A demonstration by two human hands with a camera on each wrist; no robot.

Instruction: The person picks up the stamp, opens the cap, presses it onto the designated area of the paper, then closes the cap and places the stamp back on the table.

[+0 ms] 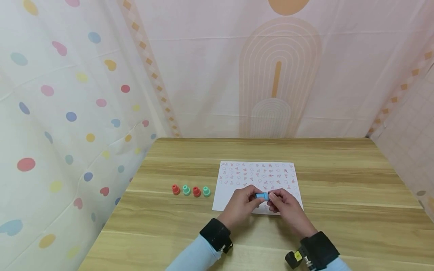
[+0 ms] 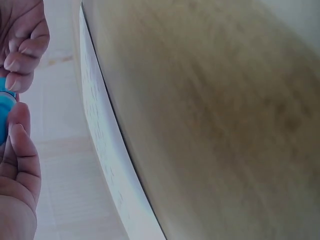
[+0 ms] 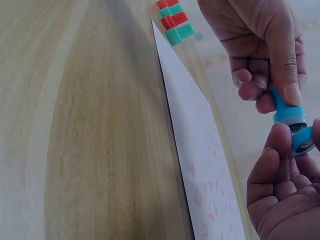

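Note:
Over the lower part of a white sheet (image 1: 230, 196), both hands meet at a small blue stamp (image 1: 261, 195). My left hand (image 1: 240, 203) pinches its body between thumb and fingers. In the right wrist view the stamp's body (image 3: 286, 111) points down from the left hand, its dark face partly visible. There my right hand (image 3: 285, 200) pinches a blue cap (image 3: 301, 140), tilted and slightly apart from the body at one side. In the left wrist view the stamp (image 2: 5, 112) is cut off by the frame edge. The sheet carries rows of small red stamped marks.
Left of the sheet, a row of capped stamps stands on the wooden table (image 1: 152, 218): a red one (image 1: 175, 189), a green one (image 1: 186, 190), another red one (image 1: 196, 191) and another green one (image 1: 206, 191). A patterned curtain (image 1: 210, 75) hangs behind the table.

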